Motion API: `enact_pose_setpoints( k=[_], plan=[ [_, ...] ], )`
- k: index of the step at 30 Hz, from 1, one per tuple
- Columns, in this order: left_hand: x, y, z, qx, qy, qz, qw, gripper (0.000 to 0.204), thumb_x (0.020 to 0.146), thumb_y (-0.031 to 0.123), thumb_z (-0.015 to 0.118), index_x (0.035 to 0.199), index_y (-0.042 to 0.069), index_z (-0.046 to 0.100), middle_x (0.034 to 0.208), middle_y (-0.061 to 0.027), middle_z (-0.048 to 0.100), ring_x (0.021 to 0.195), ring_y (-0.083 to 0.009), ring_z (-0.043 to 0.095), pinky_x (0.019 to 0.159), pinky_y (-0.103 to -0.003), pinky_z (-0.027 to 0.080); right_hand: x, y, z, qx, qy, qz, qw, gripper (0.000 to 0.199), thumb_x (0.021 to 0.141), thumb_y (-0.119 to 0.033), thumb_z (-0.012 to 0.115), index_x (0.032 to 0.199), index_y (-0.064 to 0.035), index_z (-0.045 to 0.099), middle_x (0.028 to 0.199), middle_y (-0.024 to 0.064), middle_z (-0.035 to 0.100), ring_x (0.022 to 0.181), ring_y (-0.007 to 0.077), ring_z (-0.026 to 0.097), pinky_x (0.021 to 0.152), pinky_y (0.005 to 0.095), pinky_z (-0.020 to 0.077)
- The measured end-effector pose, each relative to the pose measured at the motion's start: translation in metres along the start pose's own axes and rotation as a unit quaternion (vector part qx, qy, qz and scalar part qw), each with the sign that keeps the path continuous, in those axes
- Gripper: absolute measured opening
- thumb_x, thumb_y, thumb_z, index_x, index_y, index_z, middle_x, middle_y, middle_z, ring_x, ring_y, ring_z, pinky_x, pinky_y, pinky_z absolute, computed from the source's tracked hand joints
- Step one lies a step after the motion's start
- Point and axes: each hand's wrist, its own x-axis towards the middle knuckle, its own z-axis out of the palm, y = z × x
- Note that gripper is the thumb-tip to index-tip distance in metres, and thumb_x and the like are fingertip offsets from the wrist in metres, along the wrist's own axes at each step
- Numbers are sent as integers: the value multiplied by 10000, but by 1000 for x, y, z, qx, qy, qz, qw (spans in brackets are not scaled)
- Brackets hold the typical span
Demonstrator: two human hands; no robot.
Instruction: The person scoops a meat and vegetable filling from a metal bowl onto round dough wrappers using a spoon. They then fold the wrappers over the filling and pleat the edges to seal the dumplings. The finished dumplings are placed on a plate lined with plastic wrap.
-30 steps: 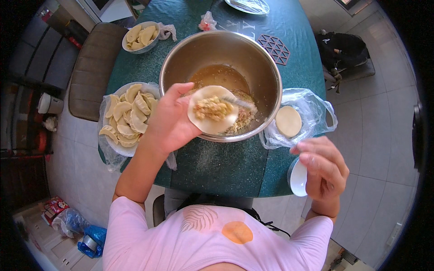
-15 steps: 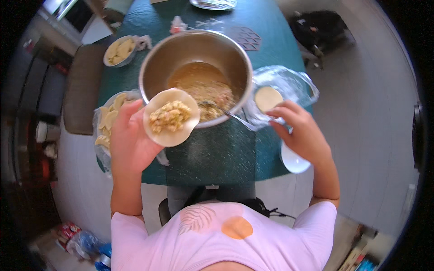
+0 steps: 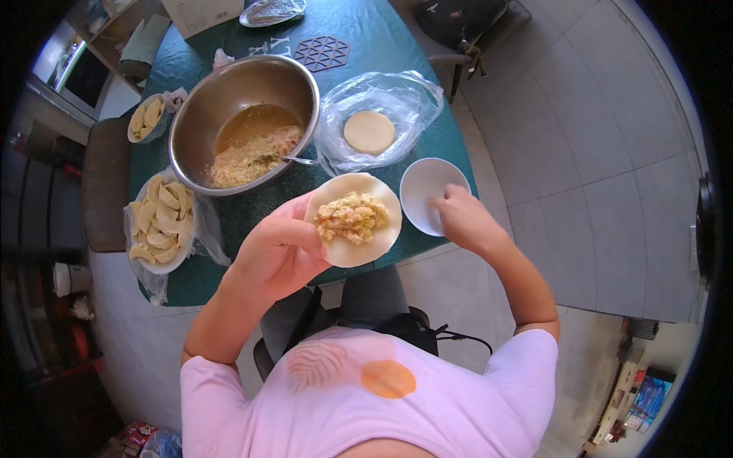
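Note:
My left hand (image 3: 279,248) is closed on the edge of a round dumpling wrapper (image 3: 385,243), holding it nearly flat above the table's near edge. A mound of pale, chopped filling (image 3: 351,217) sits in the wrapper's middle. My right hand (image 3: 467,220) reaches over the rim of a small white bowl (image 3: 420,177), with fingertips down inside it. Its fingers are slightly apart and nothing shows between them. What the bowl contains cannot be made out. Beyond the wrapper stands a large steel basin (image 3: 195,149) of filling and liquid, a spoon (image 3: 298,160) resting in it.
A stack of round wrappers (image 3: 369,133) lies on a clear plastic bag (image 3: 408,103). Folded dumplings fill a plate (image 3: 172,263) at left and a smaller bowl (image 3: 141,137) behind it. A dark lattice mat (image 3: 321,53), wrapped dish (image 3: 271,11) and box (image 3: 202,14) are farther back.
My left hand has brought the filled wrapper right and nearer, away from the basin. My right hand has moved from beside the wrapper stack into the white bowl. The view has shifted right.

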Motion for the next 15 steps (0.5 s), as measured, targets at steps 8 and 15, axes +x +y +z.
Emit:
enact_pose_setpoints(
  k=[8, 15],
  plan=[
    [13, -26, 10, 3, -31, -81, 996, 648, 625, -28, 520, 1262, -61, 404, 1208, -161, 528, 1125, -235, 533, 977, -353, 408, -30, -38, -77, 315, 195, -122, 921, 399, 731, 129, 511, 1020, -95, 670, 797, 101, 467, 726, 216, 504, 615, 283, 420],
    [19, -40, 14, -2, -38, -113, 993, 658, 628, 16, 555, 1263, -63, 402, 1204, -154, 529, 1115, -237, 536, 975, -356, 404, -32, -52, -81, 214, 184, -212, 936, 546, 637, 179, 509, 1048, -139, 676, 796, 63, 379, 704, 201, 453, 596, 288, 398]
  ],
)
